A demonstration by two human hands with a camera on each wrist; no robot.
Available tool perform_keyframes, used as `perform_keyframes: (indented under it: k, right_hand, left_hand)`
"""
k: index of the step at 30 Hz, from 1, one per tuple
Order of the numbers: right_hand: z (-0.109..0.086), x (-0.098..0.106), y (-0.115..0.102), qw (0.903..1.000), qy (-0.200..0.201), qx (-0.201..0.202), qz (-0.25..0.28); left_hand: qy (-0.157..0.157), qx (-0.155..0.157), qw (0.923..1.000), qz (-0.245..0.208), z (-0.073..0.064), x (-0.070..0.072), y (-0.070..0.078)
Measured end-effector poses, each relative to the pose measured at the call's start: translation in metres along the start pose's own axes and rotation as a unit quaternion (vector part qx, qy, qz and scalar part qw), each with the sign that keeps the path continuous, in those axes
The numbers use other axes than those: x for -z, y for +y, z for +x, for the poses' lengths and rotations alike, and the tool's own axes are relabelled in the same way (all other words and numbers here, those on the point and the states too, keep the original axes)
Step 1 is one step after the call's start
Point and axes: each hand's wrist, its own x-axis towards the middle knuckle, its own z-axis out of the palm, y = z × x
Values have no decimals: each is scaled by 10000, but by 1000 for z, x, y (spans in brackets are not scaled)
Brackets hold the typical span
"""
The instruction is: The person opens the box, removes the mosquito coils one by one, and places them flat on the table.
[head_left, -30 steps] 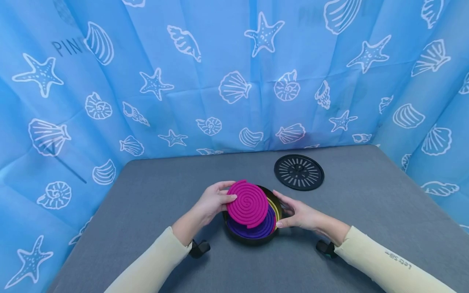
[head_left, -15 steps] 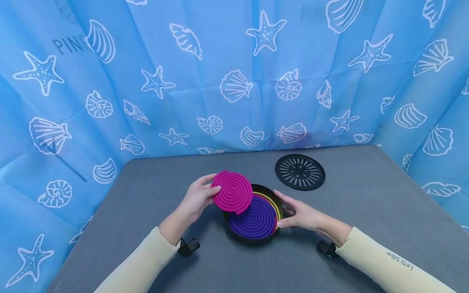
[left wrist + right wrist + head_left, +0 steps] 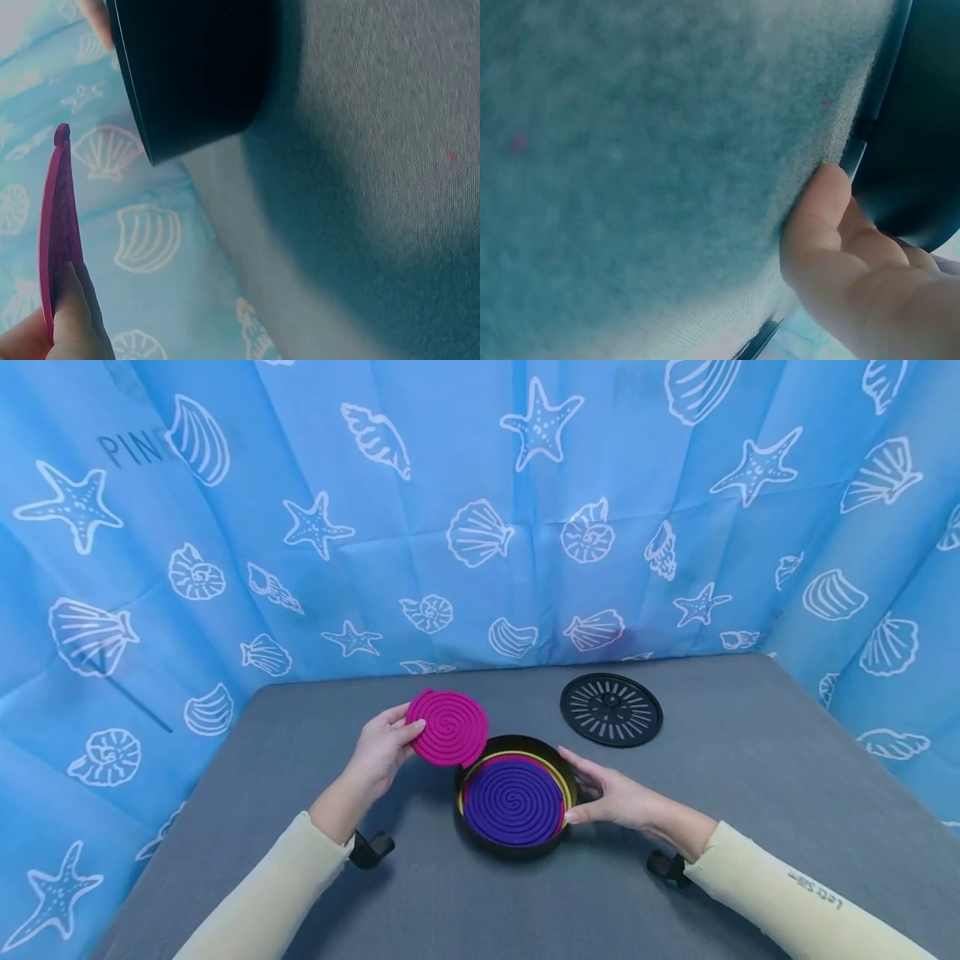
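Left hand (image 3: 378, 747) pinches a round, magenta, spiral-coiled mat (image 3: 448, 728) between thumb and fingers, raised beside the left rim of a round black container (image 3: 512, 853). Right hand (image 3: 615, 797) grips the container's right side. A purple spiral-coiled mat (image 3: 513, 802) lies uppermost inside.

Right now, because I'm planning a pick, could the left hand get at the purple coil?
Probably not yet: the left hand grips the pink coil. Otherwise access looks free: the purple coil lies uncovered in the container, with the right hand at the container's side.
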Motion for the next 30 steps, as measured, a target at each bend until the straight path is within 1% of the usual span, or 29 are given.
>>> perform_keyframes:
  k: [8, 16, 25, 30]
  right_hand:
    - [0, 0, 0, 10000, -65, 43, 53]
    - [-1, 1, 1, 9999, -63, 58, 65]
    - [0, 1, 1, 9999, -55, 3, 121]
    - [1, 1, 2, 9999, -67, 46, 106]
  left_hand:
    - [249, 148, 9994, -173, 11, 7, 3]
    - [382, 220, 9984, -356, 27, 13, 1]
    - [543, 376, 9968, -460, 51, 17, -7]
    - [538, 413, 9972, -310, 64, 19, -13]
